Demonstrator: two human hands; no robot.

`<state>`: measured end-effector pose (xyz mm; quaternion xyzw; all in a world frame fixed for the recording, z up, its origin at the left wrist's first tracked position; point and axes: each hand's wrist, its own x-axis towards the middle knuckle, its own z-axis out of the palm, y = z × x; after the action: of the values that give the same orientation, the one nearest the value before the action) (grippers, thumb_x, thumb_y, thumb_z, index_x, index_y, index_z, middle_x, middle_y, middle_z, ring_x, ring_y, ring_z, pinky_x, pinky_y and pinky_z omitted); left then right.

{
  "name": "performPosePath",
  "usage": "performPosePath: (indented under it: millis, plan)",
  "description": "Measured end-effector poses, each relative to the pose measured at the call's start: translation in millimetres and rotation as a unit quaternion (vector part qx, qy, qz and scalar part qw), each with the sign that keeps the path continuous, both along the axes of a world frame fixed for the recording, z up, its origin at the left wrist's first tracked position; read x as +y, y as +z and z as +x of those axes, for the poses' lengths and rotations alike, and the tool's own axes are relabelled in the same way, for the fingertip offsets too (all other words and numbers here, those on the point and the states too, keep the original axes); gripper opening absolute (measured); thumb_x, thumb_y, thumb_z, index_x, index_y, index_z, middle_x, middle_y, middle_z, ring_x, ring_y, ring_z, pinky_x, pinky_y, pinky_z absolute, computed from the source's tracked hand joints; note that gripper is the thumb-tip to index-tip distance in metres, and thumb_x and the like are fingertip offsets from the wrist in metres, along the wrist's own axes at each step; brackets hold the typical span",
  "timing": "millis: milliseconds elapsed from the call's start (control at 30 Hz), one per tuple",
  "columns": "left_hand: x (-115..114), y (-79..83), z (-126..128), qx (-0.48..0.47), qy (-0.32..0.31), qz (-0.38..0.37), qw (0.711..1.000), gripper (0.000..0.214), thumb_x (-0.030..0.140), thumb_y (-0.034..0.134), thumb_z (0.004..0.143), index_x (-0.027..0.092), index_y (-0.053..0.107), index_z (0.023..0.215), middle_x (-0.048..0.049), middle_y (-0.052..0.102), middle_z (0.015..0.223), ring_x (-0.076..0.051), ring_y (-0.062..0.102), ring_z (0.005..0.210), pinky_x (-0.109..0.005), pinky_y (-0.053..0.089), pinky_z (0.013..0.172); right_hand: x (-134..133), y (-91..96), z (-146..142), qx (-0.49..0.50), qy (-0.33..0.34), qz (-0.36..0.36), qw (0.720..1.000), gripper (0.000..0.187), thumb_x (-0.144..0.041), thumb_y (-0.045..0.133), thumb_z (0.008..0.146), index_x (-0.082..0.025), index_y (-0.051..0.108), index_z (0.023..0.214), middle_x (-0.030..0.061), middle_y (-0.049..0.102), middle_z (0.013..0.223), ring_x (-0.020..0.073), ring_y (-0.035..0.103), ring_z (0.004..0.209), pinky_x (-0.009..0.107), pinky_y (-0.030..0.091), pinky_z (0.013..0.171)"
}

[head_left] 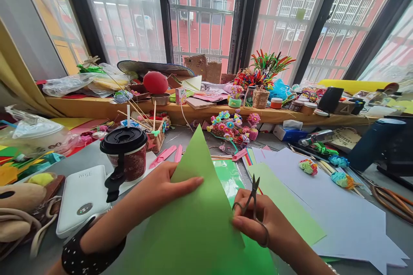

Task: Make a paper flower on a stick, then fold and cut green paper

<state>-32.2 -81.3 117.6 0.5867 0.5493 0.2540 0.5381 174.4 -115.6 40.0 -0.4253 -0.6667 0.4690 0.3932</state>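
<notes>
A light green sheet of paper (196, 219), its top corner pointing away from me, is held up over the desk. My left hand (167, 185) grips its left side, thumb flat on the front and the other fingers hidden behind. Small metal scissors (253, 195) sit in my right hand (263, 219), handle loops around the fingers and blades pointing up. That hand's thumb and fingertips meet the paper's right edge. Beneath the sheet lies a glossy green pack (228, 180). Beside it, a light green strip (284, 202) rests on white paper sheets (351, 210).
To the left stand a lidded cup (129, 154) with a straw and a white power bank (80, 200). Crocheted flowers (227, 126) are behind the sheet. At right are crumpled paper balls (342, 179), a dark bottle (371, 142) and large orange-handled scissors (392, 200). A crowded sill (200, 114) runs behind.
</notes>
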Motion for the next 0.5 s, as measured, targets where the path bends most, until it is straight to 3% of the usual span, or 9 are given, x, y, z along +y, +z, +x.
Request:
performPosePath:
  millis: [100,200,267,300,367,400,433,500]
  plan:
    - [4,-2.9,1,-0.011,0.046,0.030,0.998,0.024,0.038,0.066,0.057,0.016,0.063,0.065,-0.0008,0.066,0.057,-0.018,0.061,0.050,-0.023,0.047,0.045,-1,-2.9,-4,0.007,0.000,0.000,1.000,0.027,-0.038,0.058,0.069,-0.015,0.050,0.059,-0.0021,0.040,0.063,0.0078,0.034,0.052,0.021,0.027,0.046]
    - [8,-5.2,-1,-0.008,0.034,0.050,0.998,0.026,0.040,0.061,0.061,0.015,0.063,0.070,-0.0027,0.067,0.063,-0.020,0.062,0.055,-0.026,0.049,0.050,0,-3.1,-5,0.012,-0.023,0.006,1.000,0.028,-0.038,0.055,0.071,-0.015,0.048,0.058,-0.0019,0.041,0.063,0.0079,0.035,0.052,0.021,0.028,0.046]
    - [7,-7.8,-4,-0.003,0.050,0.138,0.989,0.030,0.041,0.060,0.063,0.017,0.062,0.081,-0.0040,0.067,0.075,-0.023,0.063,0.072,-0.030,0.050,0.062,1,-5.2,-5,0.007,-0.058,0.023,0.998,0.028,-0.037,0.053,0.072,-0.015,0.047,0.057,-0.0015,0.041,0.064,0.0084,0.035,0.053,0.021,0.029,0.047]
    - [5,-10.1,-4,0.005,0.081,0.208,0.975,0.034,0.041,0.060,0.063,0.019,0.060,0.088,-0.0044,0.066,0.084,-0.024,0.060,0.084,-0.032,0.048,0.071,2,-7.3,-5,-0.002,-0.084,0.037,0.996,0.027,-0.036,0.053,0.073,-0.016,0.046,0.057,-0.0014,0.042,0.064,0.0088,0.036,0.054,0.021,0.030,0.048]
    - [-5,-18.8,-3,0.040,0.183,0.347,0.919,0.041,0.040,0.061,0.062,0.022,0.055,0.099,-0.0046,0.061,0.101,-0.025,0.049,0.104,-0.035,0.039,0.087,4,-12.5,-4,-0.033,-0.145,0.078,0.986,0.024,-0.034,0.052,0.074,-0.016,0.047,0.059,-0.0011,0.042,0.066,0.0097,0.037,0.055,0.022,0.031,0.050]
    - [-12,-25.6,0,0.045,0.212,0.371,0.903,0.043,0.039,0.060,0.063,0.022,0.053,0.101,-0.0051,0.058,0.106,-0.025,0.048,0.105,-0.036,0.036,0.090,5,-14.9,-4,-0.051,-0.175,0.102,0.978,0.023,-0.033,0.052,0.075,-0.016,0.047,0.060,-0.0010,0.043,0.066,0.0101,0.038,0.055,0.022,0.032,0.050]
    - [-20,-34.3,3,0.033,0.207,0.365,0.907,0.040,0.039,0.059,0.065,0.022,0.053,0.100,-0.0055,0.058,0.105,-0.024,0.050,0.101,-0.034,0.036,0.089,6,-16.7,-4,-0.066,-0.200,0.127,0.969,0.022,-0.032,0.051,0.075,-0.017,0.048,0.060,-0.0010,0.043,0.066,0.0102,0.038,0.055,0.022,0.032,0.051]
    - [-35,-56.9,14,-0.009,0.116,0.263,0.958,0.025,0.040,0.055,0.070,0.020,0.058,0.084,-0.0045,0.064,0.085,-0.021,0.058,0.083,-0.030,0.043,0.079,7,-16.9,-4,-0.082,-0.229,0.164,0.956,0.021,-0.030,0.051,0.076,-0.017,0.048,0.059,-0.0012,0.043,0.066,0.0103,0.039,0.054,0.022,0.033,0.051]
